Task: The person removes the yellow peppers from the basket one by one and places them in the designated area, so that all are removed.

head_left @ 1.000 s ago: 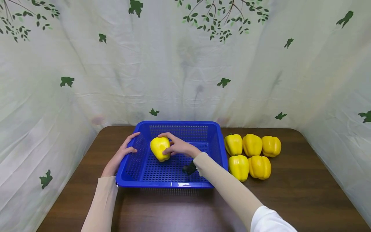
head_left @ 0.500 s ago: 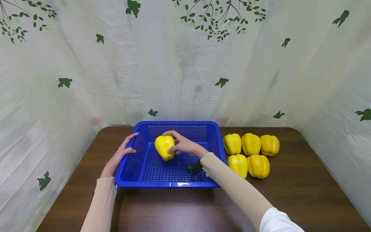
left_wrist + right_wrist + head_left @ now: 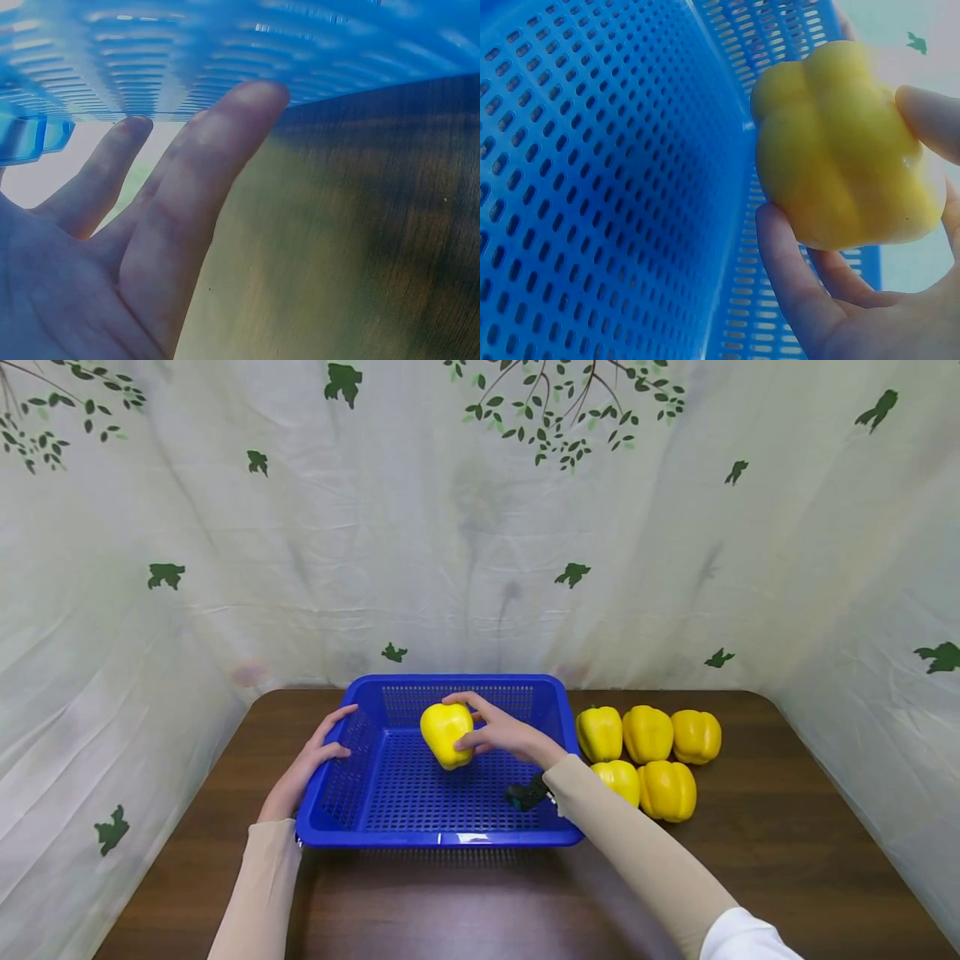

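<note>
A yellow bell pepper [image 3: 442, 732] is held above the floor of the blue perforated basket [image 3: 420, 838], between the thumb and fingers of my right hand [image 3: 508, 733]. In the right wrist view the lobed end of the bell pepper [image 3: 840, 150] faces the camera, apart from the basket floor. My left hand [image 3: 303, 767] grips the basket's left rim, with the thumb and a finger reaching over it. Seen from the left wrist, several fingers [image 3: 180, 202] extend along the outside of the slotted wall [image 3: 225, 45].
Several other yellow bell peppers [image 3: 648, 735] stand in two rows close to the basket's right side, on the brown wooden table [image 3: 787, 827]. A pale curtain [image 3: 480, 568] with leaf prints hangs behind and at both sides. A black wrist device [image 3: 527, 793] sits under the right wrist.
My right hand has moved to the right with the bell pepper, from the basket's left part toward its middle. The left hand stays at the rim.
</note>
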The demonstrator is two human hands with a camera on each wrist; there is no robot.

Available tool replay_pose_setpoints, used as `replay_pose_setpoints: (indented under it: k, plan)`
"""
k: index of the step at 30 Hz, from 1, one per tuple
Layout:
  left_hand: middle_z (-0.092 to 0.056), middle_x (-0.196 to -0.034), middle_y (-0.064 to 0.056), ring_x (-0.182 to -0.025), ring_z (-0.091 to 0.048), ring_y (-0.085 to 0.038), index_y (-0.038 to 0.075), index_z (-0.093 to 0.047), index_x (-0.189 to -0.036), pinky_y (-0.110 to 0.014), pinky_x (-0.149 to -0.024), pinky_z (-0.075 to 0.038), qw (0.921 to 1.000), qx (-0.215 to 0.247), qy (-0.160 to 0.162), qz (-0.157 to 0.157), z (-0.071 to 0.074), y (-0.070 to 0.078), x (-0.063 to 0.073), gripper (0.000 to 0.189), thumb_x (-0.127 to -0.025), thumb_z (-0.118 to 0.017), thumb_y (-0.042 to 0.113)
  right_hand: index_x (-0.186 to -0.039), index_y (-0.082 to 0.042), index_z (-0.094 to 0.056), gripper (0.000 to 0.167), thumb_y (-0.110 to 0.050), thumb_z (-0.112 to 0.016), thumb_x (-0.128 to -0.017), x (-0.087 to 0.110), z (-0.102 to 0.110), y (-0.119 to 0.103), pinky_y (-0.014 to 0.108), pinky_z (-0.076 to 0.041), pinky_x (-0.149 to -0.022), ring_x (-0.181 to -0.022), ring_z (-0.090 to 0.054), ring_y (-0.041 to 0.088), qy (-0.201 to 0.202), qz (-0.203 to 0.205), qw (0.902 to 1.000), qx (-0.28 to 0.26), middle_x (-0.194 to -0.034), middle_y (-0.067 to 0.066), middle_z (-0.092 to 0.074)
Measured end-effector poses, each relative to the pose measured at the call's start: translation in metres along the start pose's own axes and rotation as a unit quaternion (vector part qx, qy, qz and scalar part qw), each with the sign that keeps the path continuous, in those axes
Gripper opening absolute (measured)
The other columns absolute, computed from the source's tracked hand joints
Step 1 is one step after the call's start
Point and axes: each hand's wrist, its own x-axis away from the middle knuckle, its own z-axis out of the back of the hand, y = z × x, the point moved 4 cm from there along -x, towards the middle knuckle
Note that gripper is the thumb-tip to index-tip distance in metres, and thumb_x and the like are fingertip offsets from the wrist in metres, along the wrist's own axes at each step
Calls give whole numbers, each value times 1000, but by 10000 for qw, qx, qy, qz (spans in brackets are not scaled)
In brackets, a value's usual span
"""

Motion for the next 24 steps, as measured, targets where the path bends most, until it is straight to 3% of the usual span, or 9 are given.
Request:
replay_pose_setpoints:
  k: [11,24]
  plan:
    - [-19,-149,-27,-125,-30,-37,21,-33,-148,-21,-85,-41,9992,-193,91,-342,2,0,-4,70,-84,-46,-5,-141,-24,-40,65,-9,-67,-84,16,15,-4,42,-48,-84,-123,-35,34,147,69,9998,152,-144,9,-30]
    - [-19,-148,-29,-125,-28,-41,25,-38,-146,-21,-85,-40,9982,-281,102,-519,4,-1,-6,72,-81,-48,-4,-140,-26,-42,64,-10,-69,-84,38,36,-1,41,-48,-85,-121,-39,35,437,-27,9990,35,-141,11,-33]
